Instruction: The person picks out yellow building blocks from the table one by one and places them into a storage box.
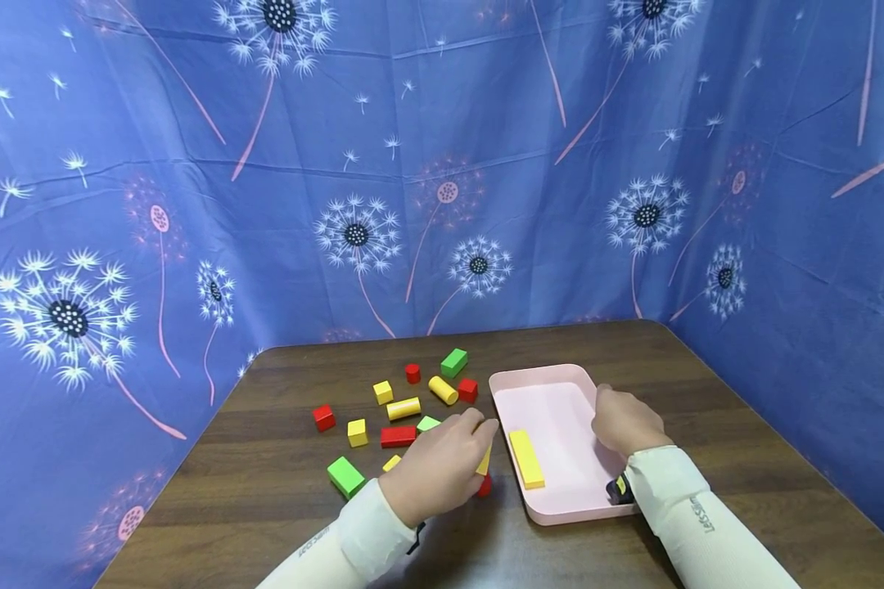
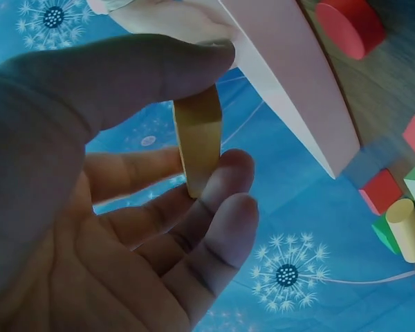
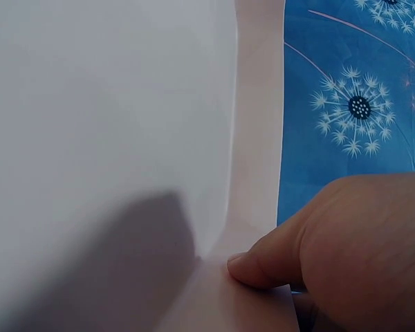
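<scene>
My left hand (image 1: 442, 466) is above the table just left of the pink tray (image 1: 560, 458). Between its thumb and fingers it pinches a yellow block (image 2: 200, 142), partly hidden behind the hand in the head view. A red piece (image 1: 484, 486) shows on the table below that hand. My right hand (image 1: 626, 421) grips the tray's right wall; in the right wrist view the thumb (image 3: 259, 266) presses on the inner side and the other fingers are mostly hidden behind the wall. One long yellow block (image 1: 526, 460) lies in the tray along its left side.
Left of the tray, several blocks lie scattered on the wooden table (image 1: 250, 499), among them a green block (image 1: 346, 477), a red block (image 1: 399, 436) and a yellow cylinder (image 1: 403, 409). Blue dandelion-print cloth (image 1: 427, 270) hangs behind the table and along its sides.
</scene>
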`<action>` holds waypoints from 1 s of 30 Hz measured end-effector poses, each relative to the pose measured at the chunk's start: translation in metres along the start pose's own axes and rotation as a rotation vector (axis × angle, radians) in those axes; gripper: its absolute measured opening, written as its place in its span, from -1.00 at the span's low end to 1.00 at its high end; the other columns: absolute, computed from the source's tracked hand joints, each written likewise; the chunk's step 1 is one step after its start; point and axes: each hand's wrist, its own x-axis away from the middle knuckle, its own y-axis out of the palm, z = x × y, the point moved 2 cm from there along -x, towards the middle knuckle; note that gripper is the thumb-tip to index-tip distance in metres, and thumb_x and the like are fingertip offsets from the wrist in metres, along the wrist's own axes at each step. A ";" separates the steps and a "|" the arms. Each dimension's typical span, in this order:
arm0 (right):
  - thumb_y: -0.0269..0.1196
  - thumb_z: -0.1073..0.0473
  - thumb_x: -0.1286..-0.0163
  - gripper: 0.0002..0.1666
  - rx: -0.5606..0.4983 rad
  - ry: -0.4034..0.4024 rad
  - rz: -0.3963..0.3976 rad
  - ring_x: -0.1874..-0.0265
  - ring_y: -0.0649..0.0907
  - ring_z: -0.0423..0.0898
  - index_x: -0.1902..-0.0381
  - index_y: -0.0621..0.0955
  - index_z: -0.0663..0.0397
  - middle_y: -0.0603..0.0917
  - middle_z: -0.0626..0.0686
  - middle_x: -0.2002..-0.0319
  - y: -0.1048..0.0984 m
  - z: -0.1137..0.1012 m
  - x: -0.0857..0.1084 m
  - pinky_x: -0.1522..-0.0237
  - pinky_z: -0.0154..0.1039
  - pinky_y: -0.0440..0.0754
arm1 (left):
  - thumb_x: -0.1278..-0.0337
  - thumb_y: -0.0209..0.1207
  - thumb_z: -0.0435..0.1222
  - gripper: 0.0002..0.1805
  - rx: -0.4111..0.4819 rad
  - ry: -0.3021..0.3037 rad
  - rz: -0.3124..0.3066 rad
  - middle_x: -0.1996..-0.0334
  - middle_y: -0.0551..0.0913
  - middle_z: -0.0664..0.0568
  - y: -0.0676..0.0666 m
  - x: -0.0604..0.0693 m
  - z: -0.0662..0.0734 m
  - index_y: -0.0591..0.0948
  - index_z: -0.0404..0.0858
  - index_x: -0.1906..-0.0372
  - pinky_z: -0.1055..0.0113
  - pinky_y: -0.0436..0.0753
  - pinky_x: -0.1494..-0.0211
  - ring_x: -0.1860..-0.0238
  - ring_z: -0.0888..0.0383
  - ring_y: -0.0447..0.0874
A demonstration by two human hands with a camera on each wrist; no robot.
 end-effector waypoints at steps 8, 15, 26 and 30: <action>0.11 0.30 -0.40 -0.38 -0.002 -0.021 0.021 0.16 0.71 0.33 -0.35 0.33 0.52 0.65 0.49 -0.06 0.000 0.002 0.000 0.28 0.32 0.64 | 0.00 0.55 -0.14 -0.36 -0.027 0.002 -0.005 0.04 0.64 0.02 -0.004 -0.008 0.006 0.58 -0.26 -0.17 0.46 0.68 0.07 0.20 0.23 0.62; 0.11 0.31 -0.40 -0.38 -0.005 -0.018 0.024 0.16 0.71 0.35 -0.36 0.32 0.52 0.64 0.51 -0.07 0.001 0.001 -0.001 0.26 0.35 0.64 | 0.04 0.58 -0.08 -0.33 -0.029 0.019 0.017 0.05 0.56 0.00 -0.008 -0.015 0.014 0.59 -0.26 -0.14 0.56 0.64 0.16 0.32 0.28 0.54; 0.14 0.30 -0.39 -0.36 -0.003 -0.013 0.028 0.15 0.71 0.34 -0.35 0.33 0.52 0.64 0.50 -0.08 0.001 0.000 -0.001 0.25 0.34 0.65 | -0.02 0.53 -0.09 -0.37 -0.017 0.030 0.063 0.07 0.54 0.02 -0.013 -0.022 0.017 0.58 -0.24 -0.18 0.59 0.64 0.14 0.29 0.30 0.51; 0.13 0.29 -0.39 -0.36 -0.001 -0.018 0.027 0.13 0.71 0.35 -0.35 0.33 0.52 0.64 0.50 -0.08 0.002 0.001 -0.001 0.24 0.34 0.64 | -0.05 0.51 -0.09 -0.39 -0.017 0.034 0.058 0.08 0.54 0.03 -0.014 -0.024 0.018 0.58 -0.23 -0.17 0.58 0.65 0.13 0.25 0.30 0.51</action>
